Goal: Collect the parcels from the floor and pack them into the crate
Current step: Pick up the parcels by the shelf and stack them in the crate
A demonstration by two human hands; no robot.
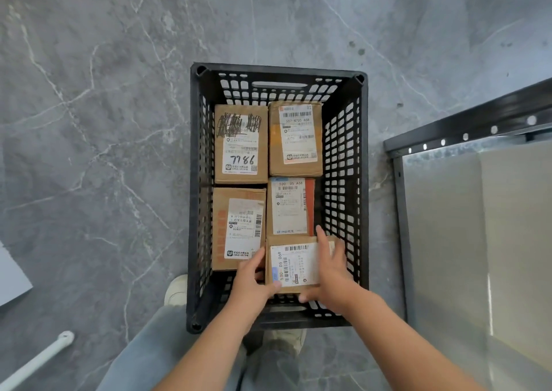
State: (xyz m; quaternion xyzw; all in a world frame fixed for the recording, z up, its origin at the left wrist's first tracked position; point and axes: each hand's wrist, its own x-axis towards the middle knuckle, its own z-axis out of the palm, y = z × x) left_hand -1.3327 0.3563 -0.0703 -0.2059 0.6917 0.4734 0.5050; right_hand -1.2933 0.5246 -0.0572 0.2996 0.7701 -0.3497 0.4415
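Your left hand (252, 280) and right hand (331, 274), fingers clamped on fifth parcel (294, 266), lower right of black crate (197, 181), centre frame. Four parcels already packed; no parcels visible on floor (89, 121).

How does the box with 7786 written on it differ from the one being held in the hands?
The brown cardboard parcel marked 7786 lies untouched in the far left corner of the black plastic crate; the brown cardboard parcel at near right is gripped by left hand and right hand. The 7786 parcel's label has black scribbles; the held parcel's is clean, its print sideways. Both bear white shipping labels.
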